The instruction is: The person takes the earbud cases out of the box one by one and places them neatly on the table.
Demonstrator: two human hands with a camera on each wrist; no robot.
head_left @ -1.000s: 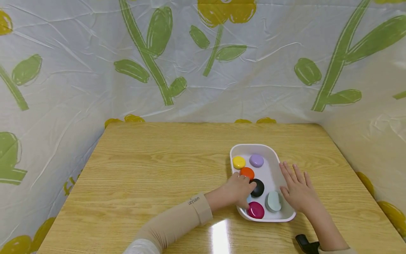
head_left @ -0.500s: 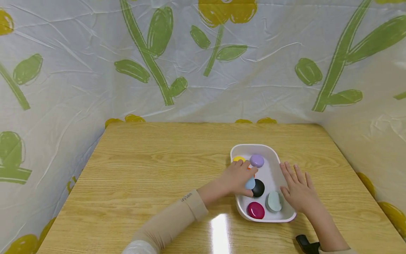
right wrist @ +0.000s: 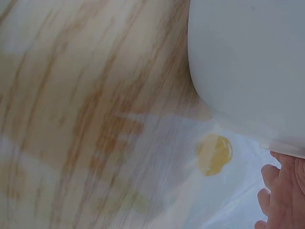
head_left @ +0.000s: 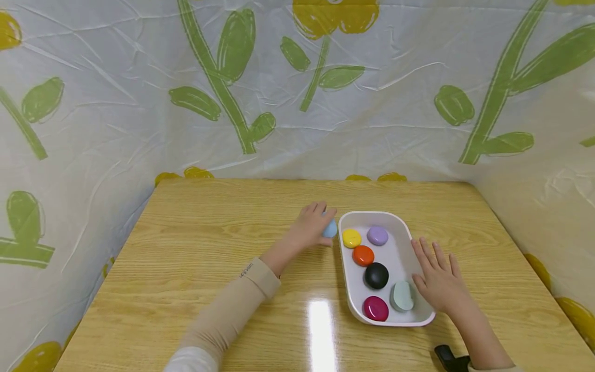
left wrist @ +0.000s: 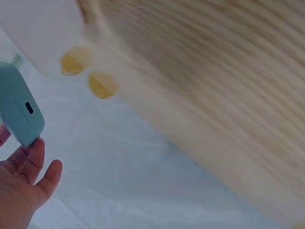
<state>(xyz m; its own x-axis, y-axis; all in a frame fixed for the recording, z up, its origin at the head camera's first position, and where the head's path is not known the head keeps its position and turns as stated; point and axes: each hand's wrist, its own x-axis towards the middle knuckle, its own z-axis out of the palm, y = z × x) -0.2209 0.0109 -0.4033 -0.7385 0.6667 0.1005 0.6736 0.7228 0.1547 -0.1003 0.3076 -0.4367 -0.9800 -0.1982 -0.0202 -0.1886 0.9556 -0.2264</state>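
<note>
My left hand [head_left: 307,226] grips a light blue earbuds case [head_left: 330,229] just left of the white tray [head_left: 396,256]. In the left wrist view, the case's charging port faces the camera and fingertips hold its lower end. Inside the tray lie glossy rounded cases: yellow [head_left: 351,238], purple [head_left: 377,235], orange [head_left: 363,256], black [head_left: 376,276] and magenta [head_left: 375,308]. A pale mint case [head_left: 402,296] stands out with a flatter, oblong shape. Fingers straight and spread, my right hand [head_left: 438,281] rests along the tray's right rim.
A black object [head_left: 451,358], partly hidden by the right forearm, lies at the front of the wooden table [head_left: 223,232]. Flower-printed white sheeting [head_left: 362,119] hangs around the table's back and sides.
My left hand has lifted the light blue earbuds case from among the others and carried it out over the tray's left rim, leftward and back. The right hand stays put.
</note>
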